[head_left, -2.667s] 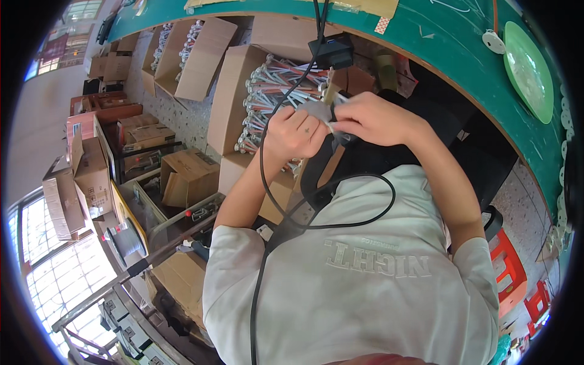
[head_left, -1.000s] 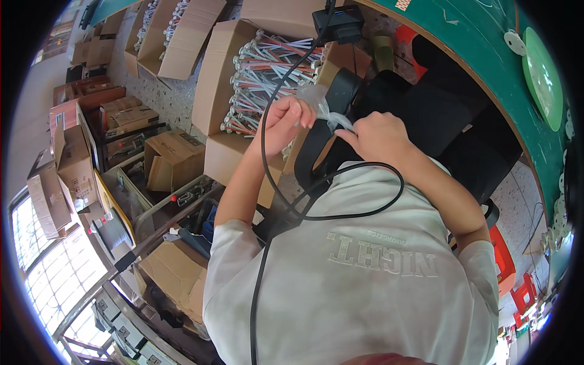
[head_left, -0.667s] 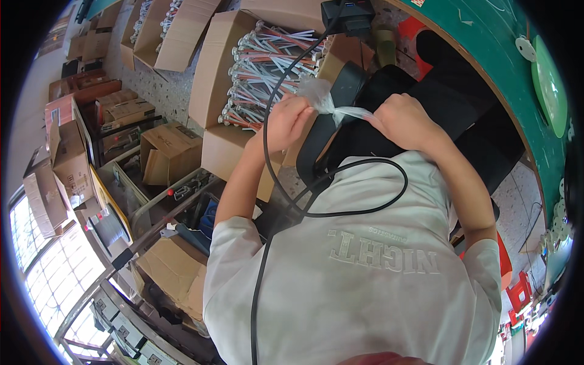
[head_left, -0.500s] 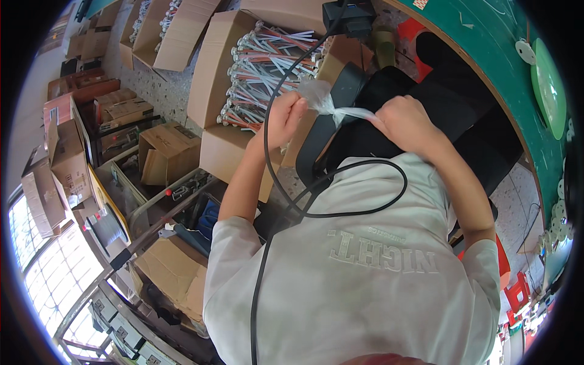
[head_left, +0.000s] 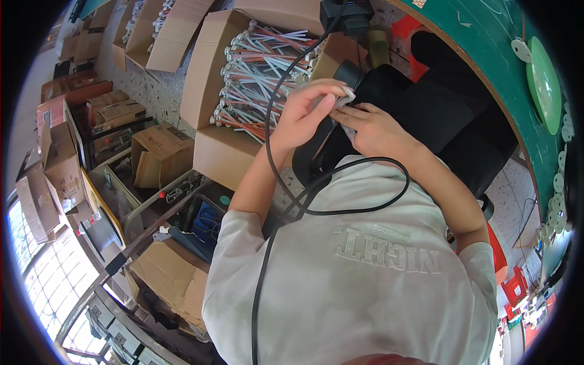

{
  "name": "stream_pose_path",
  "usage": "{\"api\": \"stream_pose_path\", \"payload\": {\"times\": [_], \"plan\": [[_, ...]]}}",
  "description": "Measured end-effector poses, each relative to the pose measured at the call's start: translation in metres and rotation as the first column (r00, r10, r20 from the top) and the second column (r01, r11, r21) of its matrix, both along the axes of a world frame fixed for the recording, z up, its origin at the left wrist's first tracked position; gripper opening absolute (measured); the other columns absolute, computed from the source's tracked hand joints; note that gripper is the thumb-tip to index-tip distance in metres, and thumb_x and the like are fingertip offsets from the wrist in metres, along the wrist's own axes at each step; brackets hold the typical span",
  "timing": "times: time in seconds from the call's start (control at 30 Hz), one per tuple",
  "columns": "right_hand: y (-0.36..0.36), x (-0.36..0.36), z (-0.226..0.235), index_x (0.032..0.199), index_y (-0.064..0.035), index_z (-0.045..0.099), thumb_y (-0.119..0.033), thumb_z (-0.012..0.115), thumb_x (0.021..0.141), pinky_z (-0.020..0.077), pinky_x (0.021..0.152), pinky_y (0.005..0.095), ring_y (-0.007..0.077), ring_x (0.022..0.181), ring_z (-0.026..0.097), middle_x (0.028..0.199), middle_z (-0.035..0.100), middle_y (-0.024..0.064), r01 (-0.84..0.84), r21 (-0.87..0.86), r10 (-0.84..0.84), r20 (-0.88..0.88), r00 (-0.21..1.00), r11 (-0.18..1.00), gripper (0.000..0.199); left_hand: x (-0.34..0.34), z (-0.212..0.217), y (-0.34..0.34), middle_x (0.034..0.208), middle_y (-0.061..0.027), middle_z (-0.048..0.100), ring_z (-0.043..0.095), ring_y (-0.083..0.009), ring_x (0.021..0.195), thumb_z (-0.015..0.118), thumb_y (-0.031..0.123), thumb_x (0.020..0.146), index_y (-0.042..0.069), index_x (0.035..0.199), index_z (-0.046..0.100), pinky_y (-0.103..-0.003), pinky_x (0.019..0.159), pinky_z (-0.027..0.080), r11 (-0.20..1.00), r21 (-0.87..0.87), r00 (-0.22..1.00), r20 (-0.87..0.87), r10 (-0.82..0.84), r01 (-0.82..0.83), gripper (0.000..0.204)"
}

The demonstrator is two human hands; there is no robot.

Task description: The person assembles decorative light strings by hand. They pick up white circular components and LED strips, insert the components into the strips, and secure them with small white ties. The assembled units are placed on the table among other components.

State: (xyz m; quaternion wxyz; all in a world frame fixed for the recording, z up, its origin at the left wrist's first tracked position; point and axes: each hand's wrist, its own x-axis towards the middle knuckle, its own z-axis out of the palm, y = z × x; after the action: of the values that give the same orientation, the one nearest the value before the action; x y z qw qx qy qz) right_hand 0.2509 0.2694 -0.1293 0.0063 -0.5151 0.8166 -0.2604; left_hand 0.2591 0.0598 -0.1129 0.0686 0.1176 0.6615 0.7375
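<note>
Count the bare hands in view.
2: the left hand and, to its right, the right hand, both at the crumpled translucent plastic. No other hand shows.

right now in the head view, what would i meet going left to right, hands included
Left to right: grey spool → blue item of unclear kind → left hand → right hand → light green oval dish.

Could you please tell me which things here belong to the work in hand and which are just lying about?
In hand or close by:
crumpled plastic, at the fingers of the left hand and right hand
red and white wires in the open carton, possibly related

Apparently just lying about:
green dish on the table
grey spool
small brown box
</note>
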Motion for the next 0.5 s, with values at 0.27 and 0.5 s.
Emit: {"api": "stream_pose_path", "payload": {"times": [0.27, 0.5], "plan": [[0.004, 0.001, 0.009, 0.111, -0.0003, 0.070, -0.008, 0.065, 0.078, 0.0470, 0.091, 0.0329, 0.0146, 0.115, 0.061, 0.141, 0.055, 0.0051, 0.008, 0.085, -0.015, 0.082, 0.997, 0.996, 0.035, 0.035, -0.015, -0.039, 0.138, -0.0174, 0.055, 0.050, -0.0249, 0.128, 0.061, 0.015, 0.089, -0.002, 0.137, 0.051, -0.041, 0.107, 0.038, 0.861, -0.449, 0.971, -0.139, 0.195, -0.237, 0.052], [0.003, 0.002, -0.001, 0.112, -0.0004, 0.070, -0.006, 0.065, 0.077, 0.0488, 0.087, 0.0327, 0.0144, 0.108, 0.064, 0.142, 0.055, 0.0040, 0.061, 0.006, -0.060, 0.199, 0.978, 0.998, 0.036, 0.035, -0.031, -0.036, 0.140, -0.0213, 0.052, 0.045, -0.0452, 0.131, 0.062, 0.023, 0.086, 0.003, 0.132, 0.059, -0.053, 0.108, 0.035, 0.844, -0.523, 0.905, -0.408, -0.124, -0.120, 0.050]]}}
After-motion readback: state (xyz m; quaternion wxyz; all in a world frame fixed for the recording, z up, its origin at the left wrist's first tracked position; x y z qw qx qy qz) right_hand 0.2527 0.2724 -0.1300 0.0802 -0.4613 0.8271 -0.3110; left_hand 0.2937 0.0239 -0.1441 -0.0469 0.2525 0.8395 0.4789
